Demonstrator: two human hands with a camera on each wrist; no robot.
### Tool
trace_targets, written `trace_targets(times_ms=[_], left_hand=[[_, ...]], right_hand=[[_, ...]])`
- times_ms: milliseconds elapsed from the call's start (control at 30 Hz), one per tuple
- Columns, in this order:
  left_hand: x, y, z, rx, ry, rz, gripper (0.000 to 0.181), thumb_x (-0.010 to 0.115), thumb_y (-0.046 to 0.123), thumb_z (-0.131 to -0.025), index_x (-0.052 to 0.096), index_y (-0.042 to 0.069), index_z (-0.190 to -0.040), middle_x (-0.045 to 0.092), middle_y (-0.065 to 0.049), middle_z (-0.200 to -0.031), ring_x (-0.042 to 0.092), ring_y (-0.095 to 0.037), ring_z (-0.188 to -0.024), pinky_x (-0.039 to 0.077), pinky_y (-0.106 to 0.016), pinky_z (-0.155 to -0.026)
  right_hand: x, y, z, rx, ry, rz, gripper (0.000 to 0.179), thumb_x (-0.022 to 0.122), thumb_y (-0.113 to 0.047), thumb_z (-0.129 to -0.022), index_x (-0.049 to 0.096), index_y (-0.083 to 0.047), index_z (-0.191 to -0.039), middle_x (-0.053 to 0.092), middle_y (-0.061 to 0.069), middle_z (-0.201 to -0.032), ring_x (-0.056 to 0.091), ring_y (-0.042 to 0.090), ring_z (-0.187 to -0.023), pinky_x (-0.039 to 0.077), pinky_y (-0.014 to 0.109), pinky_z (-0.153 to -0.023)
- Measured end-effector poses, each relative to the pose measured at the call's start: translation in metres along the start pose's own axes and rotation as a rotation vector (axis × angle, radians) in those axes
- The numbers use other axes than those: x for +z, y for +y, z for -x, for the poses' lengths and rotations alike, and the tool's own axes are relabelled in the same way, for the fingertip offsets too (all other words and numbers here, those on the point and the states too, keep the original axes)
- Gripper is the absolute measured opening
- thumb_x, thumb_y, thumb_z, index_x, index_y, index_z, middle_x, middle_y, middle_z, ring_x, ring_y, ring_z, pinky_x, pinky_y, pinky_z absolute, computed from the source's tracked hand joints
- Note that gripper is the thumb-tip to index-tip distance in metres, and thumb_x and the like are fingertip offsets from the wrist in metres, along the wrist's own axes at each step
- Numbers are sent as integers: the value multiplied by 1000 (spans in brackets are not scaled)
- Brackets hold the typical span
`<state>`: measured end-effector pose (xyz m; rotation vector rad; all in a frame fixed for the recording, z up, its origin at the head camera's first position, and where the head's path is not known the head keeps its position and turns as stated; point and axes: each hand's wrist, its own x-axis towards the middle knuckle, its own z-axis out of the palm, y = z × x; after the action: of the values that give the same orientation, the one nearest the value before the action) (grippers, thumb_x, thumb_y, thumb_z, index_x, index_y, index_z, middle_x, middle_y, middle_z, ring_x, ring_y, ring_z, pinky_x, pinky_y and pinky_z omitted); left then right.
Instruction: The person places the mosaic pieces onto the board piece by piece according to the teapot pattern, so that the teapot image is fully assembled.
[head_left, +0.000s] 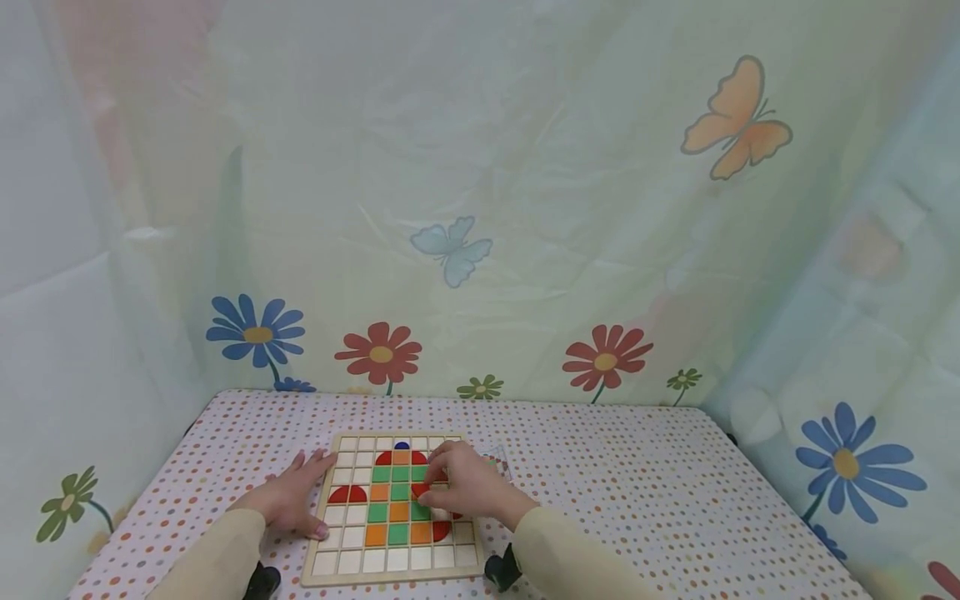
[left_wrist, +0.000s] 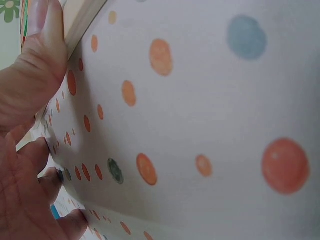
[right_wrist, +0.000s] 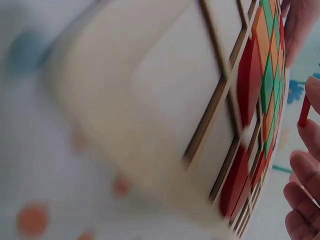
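A wooden grid board (head_left: 393, 577) lies on the table, with my left hand (head_left: 288, 494) at its left edge, fingers spread and thumb on the rim. My right hand (head_left: 472, 483) is over the board's right half. Between its thumb and forefinger it pinches a thin red piece (right_wrist: 304, 111), seen edge-on in the right wrist view. Green squares (head_left: 378, 512) and orange squares (head_left: 400, 511) fill the board's middle cells. Red rounded pieces (head_left: 348, 494) sit left of them, and another red piece (head_left: 441, 531) at lower right. A small blue half-round piece (head_left: 402, 446) is at the top. My right hand hides some cells.
Behind my right hand lies a printed sheet (head_left: 497, 460), partly covered. The table has a dotted cloth (head_left: 615, 483). A flowered curtain (head_left: 525, 317) hangs along the back and sides. Black devices (head_left: 502, 568) are at both wrists.
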<state>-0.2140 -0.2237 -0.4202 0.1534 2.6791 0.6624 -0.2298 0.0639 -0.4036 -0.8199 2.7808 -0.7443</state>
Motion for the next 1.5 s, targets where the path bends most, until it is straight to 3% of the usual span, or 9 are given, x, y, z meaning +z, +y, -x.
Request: trace_targets(times_ms=[133, 333, 633, 933, 1200, 1500], left_hand=[[0, -1, -1, 10, 5, 0, 110, 94, 26, -68, 34, 3, -157, 21, -32, -165, 7, -57, -152, 14, -83, -114], [0, -2, 0, 22, 11, 1, 108, 94, 26, -69, 35, 3, -156, 21, -31, -165, 8, -57, -153, 14, -82, -114], [-3, 0, 5, 43, 12, 4, 106, 93, 25, -71, 35, 3, -156, 22, -32, -165, 8, -58, -152, 14, -82, -114], [-3, 1, 4, 33, 8, 2, 106, 93, 25, -70, 36, 2, -156, 21, -33, -164, 8, -58, -152, 15, -83, -113], [-2, 1, 3, 21, -2, 5, 107, 93, 25, -70, 34, 1, -156, 21, -33, -164, 7, -58, -152, 14, -83, -113], [-1, 1, 2, 18, 6, -3, 108, 93, 26, -69, 35, 1, -156, 21, -33, -164, 8, -58, -152, 14, -83, -113]], right_hand=[[8, -16, -8, -40, -13, 50, 15, 82, -32, -87, 78, -18, -85, 70, 1, -123, 58, 18, -123, 56, 30, -100], [22, -34, -21, -98, -8, 173, 16, 82, -36, -87, 79, -20, -86, 73, -6, -112, 59, 15, -122, 53, 27, -103], [37, -58, -33, -153, 24, 331, 22, 81, -38, -86, 78, -18, -80, 68, -10, -85, 58, 10, -101, 51, 18, -83], [45, -74, -36, -113, -10, 427, 28, 82, -44, -86, 74, -20, -73, 66, -12, -83, 60, 6, -100, 47, 26, -103], [47, -80, -37, -82, -33, 472, 34, 82, -48, -84, 71, -22, -67, 63, -11, -83, 55, 6, -94, 49, 20, -90], [50, -83, -38, -53, -33, 516, 36, 82, -52, -83, 70, -22, -66, 63, -11, -83, 55, 7, -98, 48, 21, -97]])
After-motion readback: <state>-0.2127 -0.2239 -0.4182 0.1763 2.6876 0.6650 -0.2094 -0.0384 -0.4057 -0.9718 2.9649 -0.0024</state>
